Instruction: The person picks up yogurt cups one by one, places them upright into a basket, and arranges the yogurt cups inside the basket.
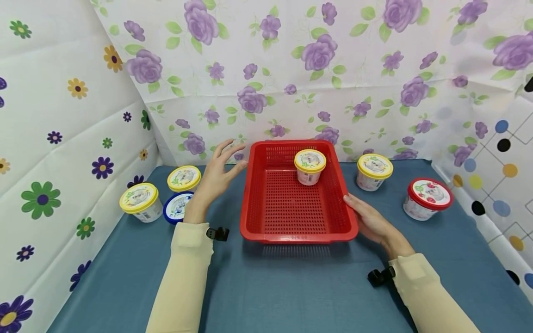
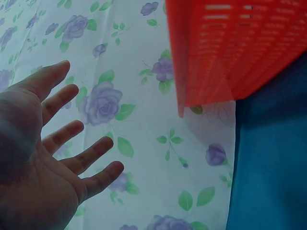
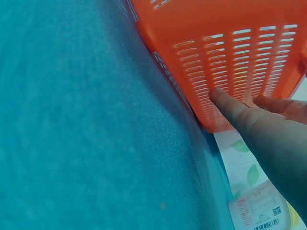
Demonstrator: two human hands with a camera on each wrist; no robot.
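Observation:
A red plastic basket (image 1: pixel 297 238) with slotted walls sits in the middle of the blue-covered table. Inside, toward its back right, stands a white tub with a yellow lid (image 1: pixel 310 162). My right hand (image 1: pixel 370 222) holds the basket's right side, thumb at the rim and fingers along the slotted outer wall (image 3: pixel 216 62). Left of the basket, my left hand (image 1: pixel 216 173) is raised with spread fingers and holds nothing. In the left wrist view its palm and fingers (image 2: pixel 57 158) stand apart from the basket wall (image 2: pixel 206 72).
Left of my left forearm are two yellow-lidded tubs (image 1: pixel 141 201) (image 1: pixel 184 178) and a blue-lidded tub (image 1: pixel 176 208), partly hidden by the arm. To the basket's right stand a yellow-lidded tub (image 1: pixel 374 171) and a red-lidded tub (image 1: pixel 426 199). Flowered cloth (image 1: pixel 250 97) hangs behind.

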